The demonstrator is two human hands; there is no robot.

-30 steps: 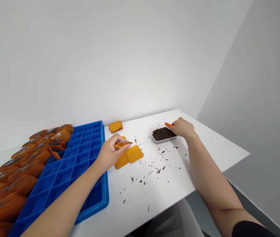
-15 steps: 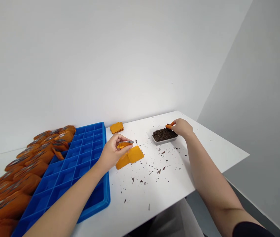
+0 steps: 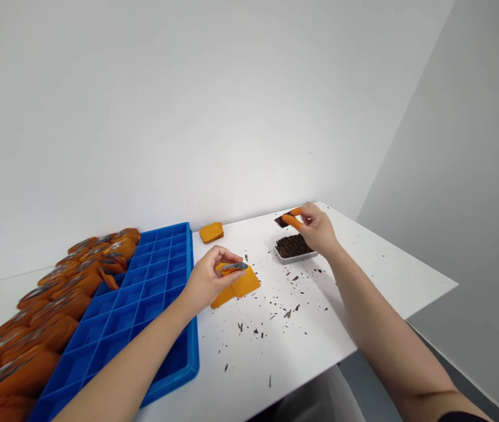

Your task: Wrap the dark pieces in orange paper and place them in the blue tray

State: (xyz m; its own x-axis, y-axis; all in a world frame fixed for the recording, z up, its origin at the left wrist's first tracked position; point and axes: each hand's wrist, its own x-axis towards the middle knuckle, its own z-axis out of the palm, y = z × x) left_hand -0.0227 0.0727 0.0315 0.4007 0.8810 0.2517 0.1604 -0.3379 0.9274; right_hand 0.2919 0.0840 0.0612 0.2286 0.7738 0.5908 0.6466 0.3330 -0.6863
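My left hand [image 3: 209, 275] is closed on a small orange pouch [image 3: 235, 267], whose silvery mouth faces right. Below it, flat orange pouches [image 3: 246, 283] lie on the white table. My right hand [image 3: 318, 231], with orange covers on the thumb and a fingertip, pinches a thin dark flat piece [image 3: 280, 221]. That piece is raised just above a shallow clear tub [image 3: 298, 258] packed with dark thin pieces [image 3: 291, 245] in rows. The kind of the dark piece cannot be made out.
A blue compartment tray [image 3: 193, 340] stands left of my left arm. Many filled orange pouches [image 3: 56, 313] crowd its left side. Another small stack of orange pouches [image 3: 211, 232] lies near the wall. Dark crumbs [image 3: 288, 314] are scattered over the white table [image 3: 320, 328].
My right hand has lifted up and left from the tub, bringing a dark piece out between its fingers. My left hand still holds the pouch, its mouth now turned slightly.
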